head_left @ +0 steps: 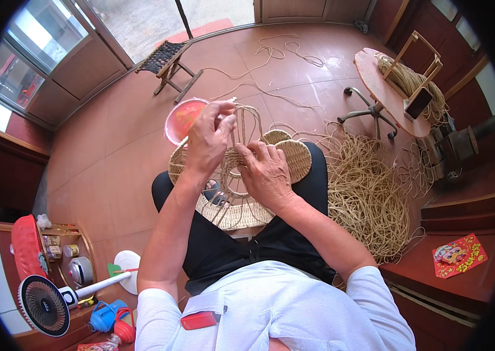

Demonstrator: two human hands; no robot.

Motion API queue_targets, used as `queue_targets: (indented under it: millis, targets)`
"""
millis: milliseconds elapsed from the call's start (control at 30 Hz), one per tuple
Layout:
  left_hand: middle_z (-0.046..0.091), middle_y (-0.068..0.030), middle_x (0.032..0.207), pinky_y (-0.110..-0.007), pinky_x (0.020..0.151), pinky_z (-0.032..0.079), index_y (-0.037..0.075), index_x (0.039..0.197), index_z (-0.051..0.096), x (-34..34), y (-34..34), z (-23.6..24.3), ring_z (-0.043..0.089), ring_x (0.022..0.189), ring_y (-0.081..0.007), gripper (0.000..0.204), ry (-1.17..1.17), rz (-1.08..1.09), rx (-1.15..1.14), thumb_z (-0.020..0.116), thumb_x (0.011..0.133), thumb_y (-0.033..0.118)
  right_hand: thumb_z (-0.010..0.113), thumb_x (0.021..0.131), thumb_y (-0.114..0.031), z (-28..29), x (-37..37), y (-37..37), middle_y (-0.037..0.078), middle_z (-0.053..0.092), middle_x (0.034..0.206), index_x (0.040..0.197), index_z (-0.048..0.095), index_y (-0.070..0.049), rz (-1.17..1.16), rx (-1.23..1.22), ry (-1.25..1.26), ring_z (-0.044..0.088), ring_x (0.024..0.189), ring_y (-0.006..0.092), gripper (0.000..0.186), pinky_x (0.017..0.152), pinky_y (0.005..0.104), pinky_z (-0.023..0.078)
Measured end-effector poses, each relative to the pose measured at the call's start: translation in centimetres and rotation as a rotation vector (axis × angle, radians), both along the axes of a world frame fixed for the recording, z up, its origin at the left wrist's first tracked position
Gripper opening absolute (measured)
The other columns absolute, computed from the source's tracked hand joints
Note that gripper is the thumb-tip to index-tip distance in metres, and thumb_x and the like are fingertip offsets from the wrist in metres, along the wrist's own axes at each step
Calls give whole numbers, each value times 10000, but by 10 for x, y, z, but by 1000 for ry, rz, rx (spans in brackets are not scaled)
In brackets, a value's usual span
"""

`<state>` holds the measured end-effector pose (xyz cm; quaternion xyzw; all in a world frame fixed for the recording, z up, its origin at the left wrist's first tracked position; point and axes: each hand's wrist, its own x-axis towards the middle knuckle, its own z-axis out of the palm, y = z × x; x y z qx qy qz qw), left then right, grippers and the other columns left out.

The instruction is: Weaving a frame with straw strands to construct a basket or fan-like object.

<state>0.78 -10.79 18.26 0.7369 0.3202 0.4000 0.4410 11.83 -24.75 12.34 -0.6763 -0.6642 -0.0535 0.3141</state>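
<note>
Pinched thin tan fibre cord [234,138] in left hand [209,131], beyond round woven tan ring [224,181]. Gripped ring's far edge with nearer right hand [269,174].

Bright daylight enters through the far doorway [142,29] and left window [48,36]; straight lines bend toward black corners.

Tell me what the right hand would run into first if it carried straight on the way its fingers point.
The right hand would likely first meet the woven ring at its fingertips. The left hand appears next in line, though depth is unclear.
</note>
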Motion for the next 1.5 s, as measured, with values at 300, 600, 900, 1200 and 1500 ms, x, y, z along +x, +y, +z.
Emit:
queue_targets:
  millis: [300,600,900,1200,1500]
  targets:
    - [683,-214,959,-505,828,543,26,1133,516,-15,-11,-29,718,917,-416,162,339,23,169,634,1026,59,759,893,-172,-1,-4,5,100,617,1235,1374,656,-115,19,32,70,600,1111,306,495,930,456,454]
    - [679,-126,913,-467,738,566,102,1116,542,-86,-16,-19,723,805,-315,194,548,453,259,638,963,33,754,908,-168,3,-17,13,87,624,1185,1317,685,-127,-13,210,130,611,1075,300,416,897,442,472]
    - [722,-72,886,-331,475,500,52,1196,708,-684,72,33,659,603,-185,369,68,1119,-298,827,864,163,782,948,-322,3,-31,45,18,610,935,1004,779,-172,-43,166,140,610,943,243,160,826,425,453]
    - [710,-84,1265,-328,1016,557,21,1389,690,-300,44,-18,666,1199,-174,437,431,297,-152,757,960,72,788,947,-291,-13,-23,47,25,615,912,925,753,-150,-110,154,51,614,908,246,147,810,419,462]
    - [718,-134,1130,-453,951,540,73,1152,729,-79,-21,-42,682,1098,-321,181,666,164,633,706,989,147,802,927,-282,-6,-34,51,34,620,891,902,755,-158,-78,191,102,630,893,271,135,805,436,482]
